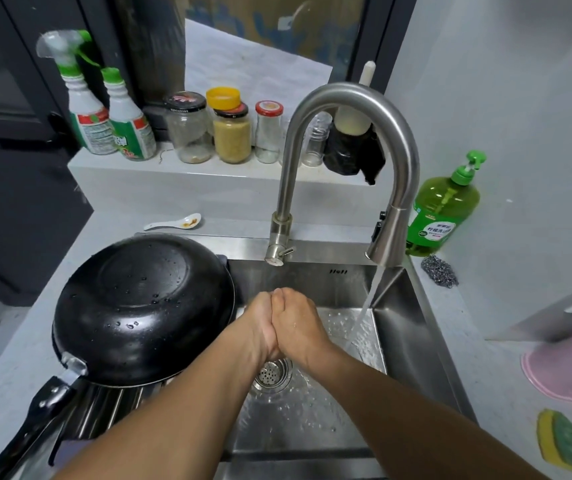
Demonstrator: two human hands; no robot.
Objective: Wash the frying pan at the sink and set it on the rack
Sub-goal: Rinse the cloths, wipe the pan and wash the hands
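The black frying pan (142,306) lies upside down on the metal rack (115,407) over the left side of the sink, wet with drops, its black handle (31,434) pointing to the lower left. Over the steel sink (412,341) my left hand (260,323) and my right hand (298,323) are pressed together palm to palm, fingers straight, holding nothing. They hover above the drain (272,372), just left of the water stream (364,306) running from the faucet (353,168).
A green dish-soap pump bottle (443,209) and a steel scourer (440,271) stand right of the faucet. Spray bottles (104,112) and jars (229,129) line the back ledge. A white spoon (177,222) lies behind the pan. A pink cloth (568,372) and green-yellow sponge (571,445) lie at the right.
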